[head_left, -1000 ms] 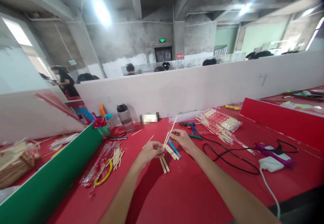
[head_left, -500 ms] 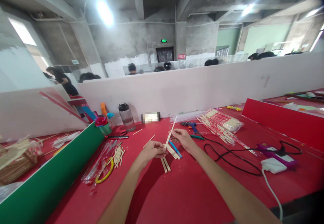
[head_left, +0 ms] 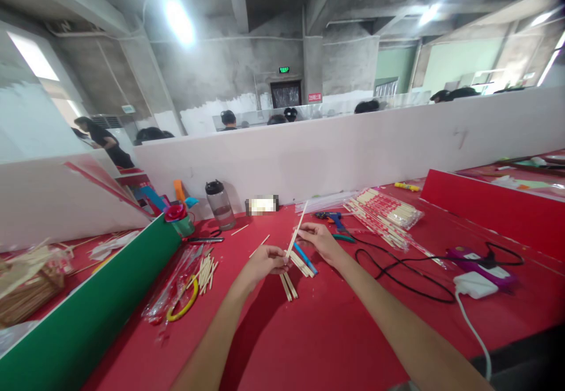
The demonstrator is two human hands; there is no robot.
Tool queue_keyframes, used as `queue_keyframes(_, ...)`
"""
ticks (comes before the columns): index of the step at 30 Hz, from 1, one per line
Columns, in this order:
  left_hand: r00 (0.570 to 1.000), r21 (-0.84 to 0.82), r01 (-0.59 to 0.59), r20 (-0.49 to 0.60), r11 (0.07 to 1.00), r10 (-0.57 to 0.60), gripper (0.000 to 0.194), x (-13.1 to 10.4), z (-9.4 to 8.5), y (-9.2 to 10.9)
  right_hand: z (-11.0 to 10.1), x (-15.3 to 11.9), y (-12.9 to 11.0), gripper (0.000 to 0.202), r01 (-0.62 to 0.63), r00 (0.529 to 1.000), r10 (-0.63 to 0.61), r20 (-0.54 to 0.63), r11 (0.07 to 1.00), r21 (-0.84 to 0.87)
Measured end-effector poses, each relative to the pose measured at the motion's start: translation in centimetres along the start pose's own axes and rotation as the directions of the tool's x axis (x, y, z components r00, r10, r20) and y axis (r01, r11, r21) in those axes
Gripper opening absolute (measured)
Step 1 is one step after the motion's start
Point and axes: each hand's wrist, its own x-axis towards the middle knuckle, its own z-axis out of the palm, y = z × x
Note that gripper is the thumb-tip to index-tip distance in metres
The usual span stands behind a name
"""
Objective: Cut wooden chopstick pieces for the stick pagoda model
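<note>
Near the middle of the red table, my left hand point(head_left: 267, 262) pinches the lower end of a pale wooden stick point(head_left: 299, 227) that slants up to the right. The fingers of my right hand point(head_left: 318, 240) are closed on the same stick, higher up. Below my hands lie several loose sticks point(head_left: 289, 288), their upper ends partly hidden by my left hand. More sticks point(head_left: 303, 265) rest beside a blue pen-like object point(head_left: 306, 258), just left of my right wrist.
Short sticks point(head_left: 206, 272) and yellow-handled scissors point(head_left: 188, 305) lie left. A bottle point(head_left: 220, 205) stands behind. A glue gun point(head_left: 333, 219), packaged chopsticks point(head_left: 385, 217), black cable and power strip point(head_left: 481, 267) are right. Green point(head_left: 97, 288) and red point(head_left: 489, 211) panels flank the area.
The camera view has shifted slightly. Both hands keep nearly the same hold on the stick, and the things on the table lie as before.
</note>
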Motion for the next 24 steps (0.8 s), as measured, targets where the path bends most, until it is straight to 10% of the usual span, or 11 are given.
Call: queue_keyframes(24, 1.0, 0.004, -0.014, -0.007, 1.0, 0.014, 0.032, 0.2, -0.2, -0.2, 0.2, -0.2, 1.1, 0.038, -0.116, 0.993, 0.115, 0.022, 0.957, 0.265)
